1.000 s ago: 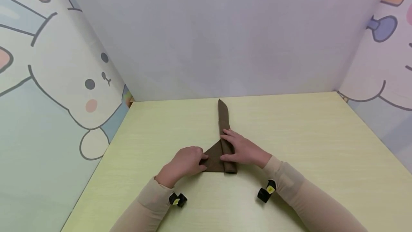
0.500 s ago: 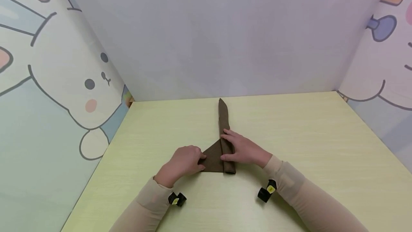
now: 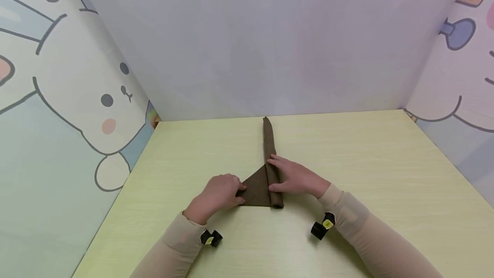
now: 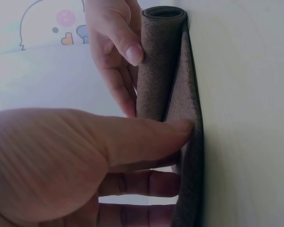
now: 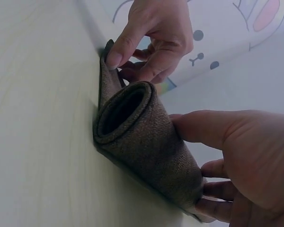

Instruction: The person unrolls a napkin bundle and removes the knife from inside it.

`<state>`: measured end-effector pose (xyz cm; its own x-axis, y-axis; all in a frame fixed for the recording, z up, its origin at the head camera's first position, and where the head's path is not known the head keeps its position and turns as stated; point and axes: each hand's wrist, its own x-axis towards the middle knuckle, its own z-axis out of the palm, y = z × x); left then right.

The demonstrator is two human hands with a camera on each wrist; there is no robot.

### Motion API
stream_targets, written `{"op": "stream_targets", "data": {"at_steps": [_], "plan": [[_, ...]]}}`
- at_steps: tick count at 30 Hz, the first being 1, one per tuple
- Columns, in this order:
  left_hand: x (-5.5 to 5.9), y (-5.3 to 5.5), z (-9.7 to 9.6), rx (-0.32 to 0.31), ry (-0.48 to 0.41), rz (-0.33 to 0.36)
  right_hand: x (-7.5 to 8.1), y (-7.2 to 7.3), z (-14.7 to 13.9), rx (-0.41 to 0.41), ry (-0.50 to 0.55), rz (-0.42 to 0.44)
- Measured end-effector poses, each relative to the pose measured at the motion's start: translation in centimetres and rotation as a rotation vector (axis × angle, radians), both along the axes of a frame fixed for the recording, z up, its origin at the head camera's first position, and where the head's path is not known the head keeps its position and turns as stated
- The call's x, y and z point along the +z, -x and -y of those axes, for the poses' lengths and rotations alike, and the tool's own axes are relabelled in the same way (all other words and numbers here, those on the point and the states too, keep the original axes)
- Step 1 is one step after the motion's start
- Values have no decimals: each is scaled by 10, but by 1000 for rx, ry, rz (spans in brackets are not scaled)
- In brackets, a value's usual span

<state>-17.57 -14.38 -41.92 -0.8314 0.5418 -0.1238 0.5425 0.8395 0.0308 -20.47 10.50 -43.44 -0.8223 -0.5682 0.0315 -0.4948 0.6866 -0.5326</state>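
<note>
A brown woven cloth [image 3: 256,190] lies on the table, its right part rolled into a long tube that points away from me and its left part a flat triangular flap. The tube's hollow end [image 5: 125,111] faces the right wrist camera. My left hand [image 3: 218,196] holds the flap's left corner, thumb and bent fingertips down on the fabric; that corner is partly hidden under the hand. Across the rolled part [image 4: 156,66] lies my right hand [image 3: 295,178], thumb near the close end and fingers farther along, pressing on its outer side.
The pale yellow table [image 3: 347,153] meets a plain light back wall [image 3: 251,46]. Side panels with cartoon prints, such as a white rabbit [image 3: 81,85], stand left and right. A small black camera [image 3: 211,238] sits at the left wrist, another [image 3: 322,226] at the right.
The right hand and the near part of the tube have shifted slightly to the right. The left hand has edged a little leftward, and more of the flap shows between the hands.
</note>
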Motion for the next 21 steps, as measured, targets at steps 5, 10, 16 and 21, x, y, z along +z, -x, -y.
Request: {"op": "stream_targets", "data": {"at_steps": [5, 10, 16, 21], "plan": [[-2, 4, 7, -25, -97, 47, 3, 1, -2, 10, -12, 22], [-7, 16, 15, -73, -287, 171, 6, 0, -2, 12, -12, 44], [-9, 26, 7, -134, -416, 187, 5, 0, -1, 13, -5, 47], [-14, 32, -7, -150, -448, 203, 3, 1, -1, 11, 1, 37]]}}
